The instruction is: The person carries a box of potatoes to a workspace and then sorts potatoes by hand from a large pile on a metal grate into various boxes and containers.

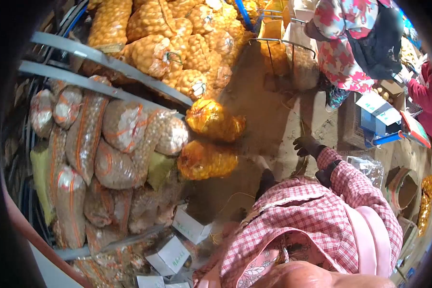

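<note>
My right hand [306, 145] is stretched out over the brown floor [259, 105], dark in shadow, with its fingers apart and nothing visible in them. A pink checked sleeve and a dark band are on that arm. My left hand is not visible. Left of my body, two orange net sacks [209, 161] of round produce lie on the floor. A dark shape with a pale tip [266, 180] shows in front of my clothing; I cannot make out what it is.
Net sacks [153, 55] and brown sacks [115, 168] are piled at left behind metal rails [115, 67]. White boxes [170, 257] lie below. A wire-handled carrier [283, 43] stands ahead. At right are two people, a scale [414, 128], crates and an open tub [403, 189].
</note>
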`<state>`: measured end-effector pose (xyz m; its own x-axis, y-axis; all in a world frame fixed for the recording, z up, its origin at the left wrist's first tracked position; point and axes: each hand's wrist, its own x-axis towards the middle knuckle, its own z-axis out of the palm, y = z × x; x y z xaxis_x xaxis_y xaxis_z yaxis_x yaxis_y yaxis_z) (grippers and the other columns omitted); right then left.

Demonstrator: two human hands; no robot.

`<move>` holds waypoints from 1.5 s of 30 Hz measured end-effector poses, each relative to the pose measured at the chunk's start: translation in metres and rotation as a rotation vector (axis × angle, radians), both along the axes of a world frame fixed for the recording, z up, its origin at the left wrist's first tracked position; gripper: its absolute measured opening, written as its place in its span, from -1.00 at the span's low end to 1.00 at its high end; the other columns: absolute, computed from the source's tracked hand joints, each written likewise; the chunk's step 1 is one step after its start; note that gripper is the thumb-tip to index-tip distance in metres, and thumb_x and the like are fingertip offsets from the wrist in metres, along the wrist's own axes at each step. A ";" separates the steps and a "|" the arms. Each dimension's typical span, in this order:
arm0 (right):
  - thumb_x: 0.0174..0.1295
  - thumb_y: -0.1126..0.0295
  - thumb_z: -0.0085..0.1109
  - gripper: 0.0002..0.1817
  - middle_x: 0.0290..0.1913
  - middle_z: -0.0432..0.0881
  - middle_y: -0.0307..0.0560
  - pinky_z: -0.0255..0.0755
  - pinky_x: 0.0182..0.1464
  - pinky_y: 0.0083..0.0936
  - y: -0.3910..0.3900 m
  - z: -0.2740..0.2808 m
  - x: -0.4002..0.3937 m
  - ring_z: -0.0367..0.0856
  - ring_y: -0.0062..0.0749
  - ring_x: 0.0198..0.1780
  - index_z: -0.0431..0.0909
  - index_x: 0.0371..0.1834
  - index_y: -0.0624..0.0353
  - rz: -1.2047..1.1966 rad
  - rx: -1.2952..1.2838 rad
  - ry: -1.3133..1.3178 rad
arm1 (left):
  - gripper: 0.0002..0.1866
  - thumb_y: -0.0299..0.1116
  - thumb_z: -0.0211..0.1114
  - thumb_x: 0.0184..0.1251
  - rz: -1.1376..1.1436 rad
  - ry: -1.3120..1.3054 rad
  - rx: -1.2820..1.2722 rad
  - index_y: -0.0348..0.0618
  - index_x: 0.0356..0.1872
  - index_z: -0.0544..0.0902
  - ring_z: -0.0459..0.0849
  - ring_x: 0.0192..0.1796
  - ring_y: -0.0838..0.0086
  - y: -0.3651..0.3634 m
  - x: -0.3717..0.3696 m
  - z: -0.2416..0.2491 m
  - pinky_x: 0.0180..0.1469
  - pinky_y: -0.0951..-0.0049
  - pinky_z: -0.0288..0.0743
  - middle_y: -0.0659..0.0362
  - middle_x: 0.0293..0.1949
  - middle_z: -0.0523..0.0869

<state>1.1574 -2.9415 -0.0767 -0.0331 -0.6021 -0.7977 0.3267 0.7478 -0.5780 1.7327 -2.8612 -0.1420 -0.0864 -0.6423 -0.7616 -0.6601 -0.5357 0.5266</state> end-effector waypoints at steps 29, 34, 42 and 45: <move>0.34 0.25 0.20 -0.68 -0.10 0.74 0.00 0.72 -0.24 -0.25 -0.358 -0.072 -0.165 0.79 -0.14 -0.28 0.66 0.04 0.21 -0.467 -0.047 -0.037 | -0.70 -0.34 0.37 0.19 -1.240 -0.361 -0.427 -0.14 -0.05 0.70 0.73 0.05 -0.01 -0.723 -0.338 0.044 0.08 0.09 0.62 -0.14 -0.01 0.75; 0.33 0.33 0.16 -0.70 -0.15 0.76 -0.06 0.72 -0.23 -0.33 -0.431 -0.038 -0.218 0.79 -0.24 -0.28 0.67 0.05 0.19 -0.588 -0.135 -0.075 | -0.73 -0.31 0.30 0.27 -1.231 -0.349 -0.394 -0.15 -0.05 0.71 0.74 0.02 0.02 -0.821 -0.420 0.039 0.06 0.10 0.63 -0.11 -0.04 0.76; 0.32 0.35 0.16 -0.70 -0.10 0.74 -0.05 0.68 -0.19 -0.41 -0.481 -0.008 -0.250 0.76 -0.32 -0.26 0.65 0.05 0.23 -0.919 -0.177 -0.001 | -0.72 -0.28 0.18 0.39 -1.321 -0.306 -0.364 -0.16 -0.05 0.74 0.77 -0.04 0.06 -0.977 -0.566 0.001 0.03 0.12 0.64 -0.08 -0.09 0.78; 0.38 0.26 0.18 -0.63 -0.07 0.73 -0.06 0.64 -0.22 -0.41 -0.478 -0.052 -0.245 0.75 -0.27 -0.26 0.61 0.15 0.23 -1.041 -0.282 0.152 | -0.71 -0.26 0.13 0.43 -1.454 -0.257 -0.405 -0.17 -0.05 0.74 0.78 -0.06 0.07 -1.043 -0.652 -0.030 0.02 0.13 0.65 -0.06 -0.11 0.79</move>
<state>0.9121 -3.4192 -0.1283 -0.7190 -0.3826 -0.5802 0.6342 -0.0197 -0.7729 1.0805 -3.9046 -0.1722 -0.7018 -0.2827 -0.6539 -0.5635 0.7819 0.2667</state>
